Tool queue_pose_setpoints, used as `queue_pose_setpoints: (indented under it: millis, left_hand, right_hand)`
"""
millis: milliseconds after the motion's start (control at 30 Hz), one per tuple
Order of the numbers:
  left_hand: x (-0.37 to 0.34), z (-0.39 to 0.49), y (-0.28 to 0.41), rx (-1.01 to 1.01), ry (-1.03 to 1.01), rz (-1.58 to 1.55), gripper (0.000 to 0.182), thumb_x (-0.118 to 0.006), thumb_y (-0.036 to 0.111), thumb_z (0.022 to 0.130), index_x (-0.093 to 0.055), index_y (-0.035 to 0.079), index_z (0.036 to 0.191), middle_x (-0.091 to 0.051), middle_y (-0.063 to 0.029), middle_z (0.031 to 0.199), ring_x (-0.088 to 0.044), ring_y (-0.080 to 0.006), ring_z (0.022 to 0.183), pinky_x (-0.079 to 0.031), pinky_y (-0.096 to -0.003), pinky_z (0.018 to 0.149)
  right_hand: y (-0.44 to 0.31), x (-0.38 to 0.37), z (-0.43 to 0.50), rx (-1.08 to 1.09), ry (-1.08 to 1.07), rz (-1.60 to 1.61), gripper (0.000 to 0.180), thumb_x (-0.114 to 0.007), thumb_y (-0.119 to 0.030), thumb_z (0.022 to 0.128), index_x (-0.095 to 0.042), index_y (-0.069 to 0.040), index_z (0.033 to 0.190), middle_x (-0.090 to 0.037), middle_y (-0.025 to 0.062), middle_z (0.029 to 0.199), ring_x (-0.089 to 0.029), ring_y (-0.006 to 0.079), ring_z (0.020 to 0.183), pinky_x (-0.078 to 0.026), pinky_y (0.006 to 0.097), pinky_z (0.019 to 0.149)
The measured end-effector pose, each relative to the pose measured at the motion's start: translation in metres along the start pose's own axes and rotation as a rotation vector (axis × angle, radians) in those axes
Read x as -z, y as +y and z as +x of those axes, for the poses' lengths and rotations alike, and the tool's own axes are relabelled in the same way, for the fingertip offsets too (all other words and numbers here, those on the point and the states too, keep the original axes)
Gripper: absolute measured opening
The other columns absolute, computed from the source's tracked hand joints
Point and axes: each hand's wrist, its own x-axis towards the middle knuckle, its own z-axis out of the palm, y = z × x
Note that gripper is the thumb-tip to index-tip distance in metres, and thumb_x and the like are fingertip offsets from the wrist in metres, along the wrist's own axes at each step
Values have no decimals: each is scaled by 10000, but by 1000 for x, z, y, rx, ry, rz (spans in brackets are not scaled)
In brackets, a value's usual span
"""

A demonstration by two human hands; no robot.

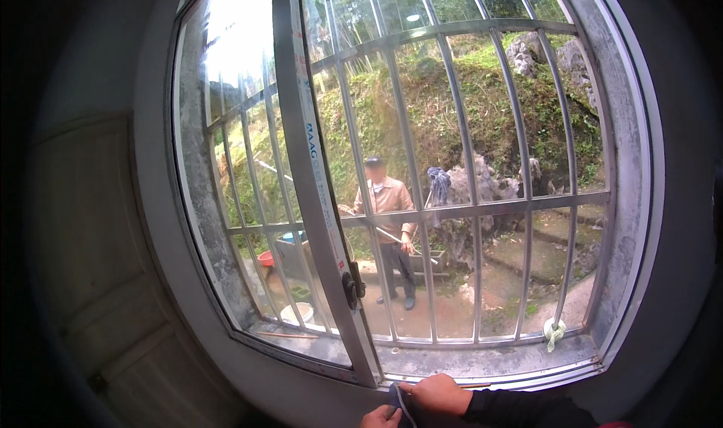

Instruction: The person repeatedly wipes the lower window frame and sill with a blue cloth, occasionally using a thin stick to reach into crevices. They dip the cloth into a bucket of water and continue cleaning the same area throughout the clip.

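Observation:
At the bottom of the view, my left hand pinches a dark blue cloth with a pale edge. My right hand, coming from a black sleeve, has its fingers curled and the fingertips on the upper part of the same cloth. Both hands are close together at the lower track of a sliding window, just right of the foot of the sash's upright frame. A thin brown stick shows along the track behind my right hand. The cloth's lower part is cut off by the picture's edge.
Metal security bars stand beyond the window. A dark latch sits on the sash frame. A knotted pale plastic bag hangs on one bar. Outside, a person holds a long pole near a mop. A panelled door is at left.

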Motion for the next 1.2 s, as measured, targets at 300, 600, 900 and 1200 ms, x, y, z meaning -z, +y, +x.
queue_pose_setpoints:
  millis: [300, 600, 900, 1200]
  left_hand:
    - [-1, 4, -6, -107, 56, 49, 189, -617, 182, 912, -658, -3, 911, -686, -183, 831, -650, -254, 739, -512, -383, 705]
    - [0, 3, 13, -80, 47, 18, 194, -613, 195, 914, -655, 7, 896, -678, -181, 812, -652, -290, 729, -511, -390, 698]
    - [5, -3, 26, 18, 31, -27, 210, -620, 211, 915, -643, 9, 863, -663, -165, 767, -637, -236, 699, -507, -381, 680]
    - [2, -8, 21, 6, 65, 49, 222, -622, 205, 910, -622, -5, 837, -643, -132, 724, -586, -206, 664, -488, -369, 654]
  right_hand:
    - [-1, 1, 10, -1, -32, 70, 387, -585, -245, 831, -554, -122, 1196, -660, 164, 732, -671, 382, 705, -513, 482, 583]
    - [1, 2, 10, 10, -57, 66, 378, -542, -243, 871, -519, -130, 1231, -666, 163, 737, -675, 374, 694, -512, 488, 579]
    - [8, -9, 11, 16, -67, 37, 393, -536, -269, 887, -523, -139, 1257, -661, 151, 705, -672, 364, 651, -507, 486, 545]
    - [9, -1, 7, 7, -58, 92, 416, -541, -270, 878, -532, -183, 1284, -671, 153, 740, -680, 356, 688, -521, 469, 588]
